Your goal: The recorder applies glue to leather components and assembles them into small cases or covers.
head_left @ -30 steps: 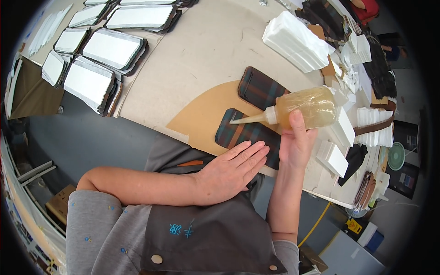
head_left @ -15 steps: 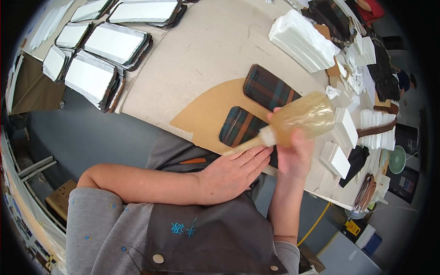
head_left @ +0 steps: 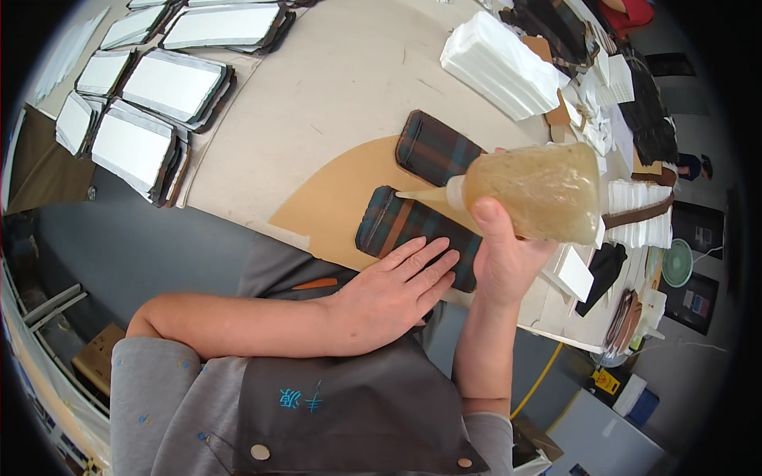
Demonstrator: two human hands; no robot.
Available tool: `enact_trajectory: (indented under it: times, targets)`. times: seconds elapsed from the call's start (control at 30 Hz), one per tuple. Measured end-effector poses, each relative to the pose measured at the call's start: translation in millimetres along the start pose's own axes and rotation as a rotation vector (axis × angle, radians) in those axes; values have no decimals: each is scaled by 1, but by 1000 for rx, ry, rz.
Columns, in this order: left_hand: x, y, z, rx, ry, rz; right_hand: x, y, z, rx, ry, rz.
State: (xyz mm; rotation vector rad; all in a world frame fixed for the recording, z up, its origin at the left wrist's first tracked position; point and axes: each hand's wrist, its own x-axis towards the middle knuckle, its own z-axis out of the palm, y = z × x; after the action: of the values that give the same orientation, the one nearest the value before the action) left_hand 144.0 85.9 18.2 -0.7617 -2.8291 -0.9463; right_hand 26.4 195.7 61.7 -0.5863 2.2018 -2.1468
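Note:
My right hand grips a translucent squeeze bottle of yellowish contents, tilted nearly on its side. Its pale tapered nozzle points left, the tip at the far edge of the nearer dark plaid piece; whether it touches cannot be told. With fingers stretched flat, my left hand lies on the near side of that same piece. A second plaid piece rests just beyond, partly behind the bottle. Both lie on a tan sheet with a curved edge.
Stacks of white-topped dark panels stand at the far left of the table. A tall white stack is at the back right. Farther right are dark cloth, crumpled white scraps and a green round object.
The bottle has swung level, its nozzle rising from beside my left hand to the nearer plaid piece's far edge. My left hand's fingers have spread on that piece. The whole view has shifted slightly.

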Motion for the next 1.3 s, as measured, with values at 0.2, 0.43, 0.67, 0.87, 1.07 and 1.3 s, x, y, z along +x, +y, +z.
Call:
enact_trajectory:
  times: [0.2,0.43,0.67,0.87,1.07,1.3]
  targets:
    - [2,-1,-1,27,-20,14,6,1,-3,102,39,-58]
    - [2,-1,-4,50,-57,25,0,2,-47,-42,34,15]
    - [4,0,-3,16,-83,9,-7,-3,-78,-97,90,23]
    - [6,3,-7,-15,-127,-24,-8,-6,-96,-79,209,-70]
    - [8,6,-6,5,-133,-55,-15,-4,-108,6,284,-65]
    - [11,9,-7,33,-132,-62,-26,3,-114,104,318,8]
